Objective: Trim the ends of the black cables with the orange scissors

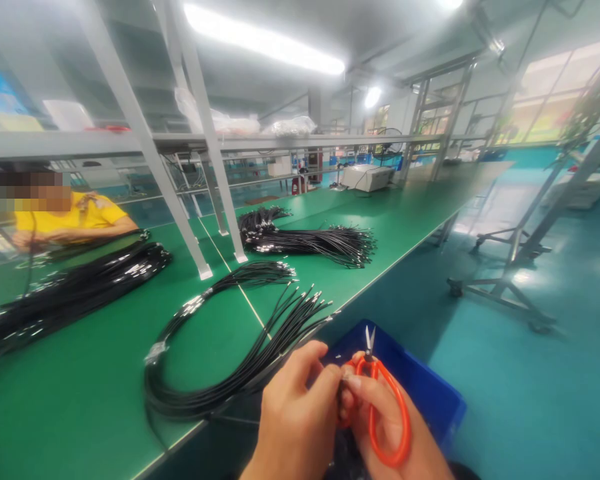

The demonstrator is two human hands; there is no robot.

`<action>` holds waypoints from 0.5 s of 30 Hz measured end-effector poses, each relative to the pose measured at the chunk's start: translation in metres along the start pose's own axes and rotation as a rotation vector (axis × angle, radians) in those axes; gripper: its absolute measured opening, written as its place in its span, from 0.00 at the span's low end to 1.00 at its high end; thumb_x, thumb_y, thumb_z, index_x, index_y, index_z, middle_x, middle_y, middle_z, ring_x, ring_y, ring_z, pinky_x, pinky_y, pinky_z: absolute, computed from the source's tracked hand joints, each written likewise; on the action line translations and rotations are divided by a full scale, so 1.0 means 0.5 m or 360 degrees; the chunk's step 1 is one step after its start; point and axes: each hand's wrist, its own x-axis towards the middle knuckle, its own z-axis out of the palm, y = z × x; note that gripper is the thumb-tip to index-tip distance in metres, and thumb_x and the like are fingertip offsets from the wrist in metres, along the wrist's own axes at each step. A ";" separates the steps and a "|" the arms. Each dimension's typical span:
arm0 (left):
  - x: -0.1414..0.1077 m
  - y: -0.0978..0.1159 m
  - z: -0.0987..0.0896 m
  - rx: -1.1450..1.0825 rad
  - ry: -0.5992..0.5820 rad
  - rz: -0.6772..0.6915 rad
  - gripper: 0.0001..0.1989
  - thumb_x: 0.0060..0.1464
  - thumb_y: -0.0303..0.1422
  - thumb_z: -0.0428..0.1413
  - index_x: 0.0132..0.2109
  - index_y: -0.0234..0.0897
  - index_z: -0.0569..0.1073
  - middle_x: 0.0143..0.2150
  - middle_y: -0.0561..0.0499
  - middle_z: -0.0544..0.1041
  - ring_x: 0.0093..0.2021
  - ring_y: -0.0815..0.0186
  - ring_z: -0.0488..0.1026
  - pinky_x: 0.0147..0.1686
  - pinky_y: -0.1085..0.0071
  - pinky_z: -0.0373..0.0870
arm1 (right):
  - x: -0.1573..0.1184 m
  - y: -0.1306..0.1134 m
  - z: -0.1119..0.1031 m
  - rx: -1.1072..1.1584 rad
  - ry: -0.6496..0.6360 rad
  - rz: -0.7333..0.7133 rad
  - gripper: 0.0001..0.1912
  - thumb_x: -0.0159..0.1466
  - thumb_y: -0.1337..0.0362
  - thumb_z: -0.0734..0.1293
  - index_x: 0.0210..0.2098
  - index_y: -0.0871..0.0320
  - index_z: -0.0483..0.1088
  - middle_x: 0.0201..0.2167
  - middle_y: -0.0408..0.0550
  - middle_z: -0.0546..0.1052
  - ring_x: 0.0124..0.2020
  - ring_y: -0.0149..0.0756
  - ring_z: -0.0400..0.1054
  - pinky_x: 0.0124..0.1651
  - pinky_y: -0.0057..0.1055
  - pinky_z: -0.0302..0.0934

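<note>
Cool, bright light reaches me from overhead: a long tube light (265, 40) burns out to plain white, and a smaller lamp (373, 97) farther off glows with a halo. On my right a window (545, 97) shows washed-out daylight. I see a soft sheen along the far green bench (405, 217) and white glare on the teal floor (555, 400), which darkens beneath the bench. My left hand (297, 407), right hand (387, 417) and scissors (391, 381) look fairly clear, but toward the borders everything smears and stretches. Coarse pixel blocks cover part of a person (95, 210) at left.
</note>
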 end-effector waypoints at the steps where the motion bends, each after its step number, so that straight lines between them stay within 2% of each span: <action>1: 0.001 -0.002 -0.002 0.0017 -0.0004 -0.0023 0.10 0.56 0.24 0.50 0.35 0.39 0.76 0.44 0.43 0.74 0.32 0.65 0.75 0.32 0.71 0.73 | 0.000 -0.001 0.002 -0.0005 0.0007 -0.0002 0.08 0.47 0.66 0.74 0.24 0.57 0.71 0.21 0.41 0.71 0.22 0.31 0.64 0.24 0.28 0.61; 3: 0.005 -0.002 -0.006 -0.0057 -0.0004 -0.0136 0.09 0.56 0.25 0.50 0.36 0.39 0.74 0.43 0.45 0.73 0.34 0.66 0.75 0.32 0.71 0.73 | -0.002 -0.002 0.005 -0.0021 0.0060 0.0006 0.07 0.47 0.66 0.73 0.24 0.57 0.71 0.22 0.42 0.72 0.22 0.32 0.65 0.26 0.28 0.63; 7: 0.015 0.013 -0.010 -0.0365 -0.0010 -0.0270 0.05 0.54 0.28 0.54 0.38 0.39 0.72 0.35 0.51 0.73 0.27 0.69 0.70 0.28 0.73 0.71 | -0.002 -0.002 0.009 -0.0105 0.0126 -0.0039 0.07 0.46 0.66 0.74 0.23 0.56 0.71 0.23 0.43 0.72 0.24 0.34 0.66 0.26 0.29 0.64; 10: 0.016 0.031 -0.002 -0.0291 0.0044 -0.0260 0.02 0.50 0.27 0.57 0.33 0.39 0.72 0.35 0.51 0.72 0.30 0.68 0.70 0.29 0.73 0.70 | 0.000 0.004 0.007 -0.0160 0.0142 -0.0118 0.06 0.47 0.65 0.73 0.24 0.54 0.71 0.23 0.43 0.72 0.25 0.35 0.66 0.26 0.28 0.63; 15: 0.002 0.048 0.019 -0.0078 0.0316 -0.0343 0.08 0.56 0.27 0.51 0.31 0.40 0.74 0.40 0.48 0.72 0.38 0.63 0.71 0.38 0.68 0.68 | 0.003 0.014 0.007 0.0038 0.0082 -0.0061 0.10 0.46 0.65 0.75 0.27 0.53 0.72 0.25 0.42 0.73 0.26 0.35 0.67 0.30 0.30 0.65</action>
